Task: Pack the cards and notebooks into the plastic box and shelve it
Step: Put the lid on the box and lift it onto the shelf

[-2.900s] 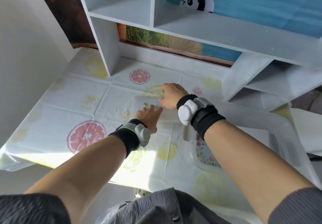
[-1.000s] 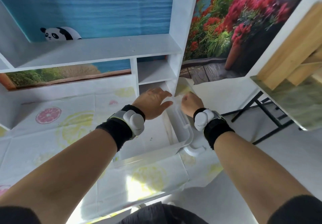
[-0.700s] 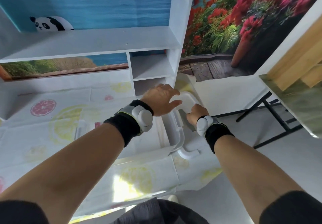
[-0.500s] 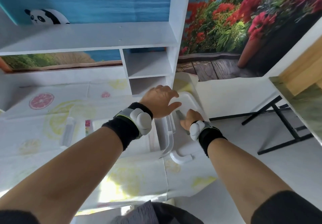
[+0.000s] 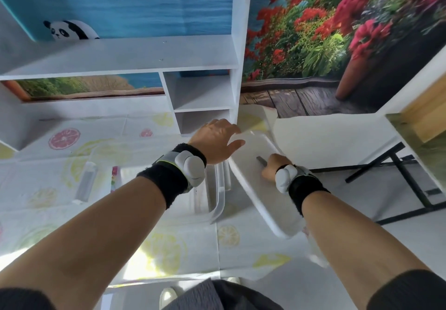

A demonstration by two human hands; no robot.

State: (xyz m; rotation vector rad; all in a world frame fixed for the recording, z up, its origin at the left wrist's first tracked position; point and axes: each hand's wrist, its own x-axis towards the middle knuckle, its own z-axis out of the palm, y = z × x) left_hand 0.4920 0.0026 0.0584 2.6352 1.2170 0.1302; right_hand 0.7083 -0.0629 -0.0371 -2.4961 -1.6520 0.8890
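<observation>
We are holding the lid (image 5: 263, 189) of the plastic box (image 5: 212, 196) in our right hand (image 5: 272, 168). The fingers of this hand are curling closed around the lid's dark handle slot, and the lid is tilting up at the right edge of the bench (image 5: 169, 249), beside the box. Compared with the frame half a second ago, the lid is sitting further to the right and is showing more of its broad face, so a wider gap is opening between lid and box rim.

Our left hand (image 5: 216, 141) is hovering with fingers spread above the far end of the lid, just in front of the lower compartment of the white shelf unit (image 5: 200, 92). We cannot tell whether its fingertips are touching the lid. Its position is matching the earlier frame closely.

The plastic box is resting on the bench near the right edge, under our left wrist. It is transparent, and a strip of floral print (image 5: 114, 177) is showing at its left end; whether this belongs to a notebook is not clear. A clear latch piece (image 5: 85, 182) is lying to the left of it on the fruit-print cloth (image 5: 72, 138).

A panda toy (image 5: 70, 30) is sitting on the upper shelf at the left, unchanged in its place there.
</observation>
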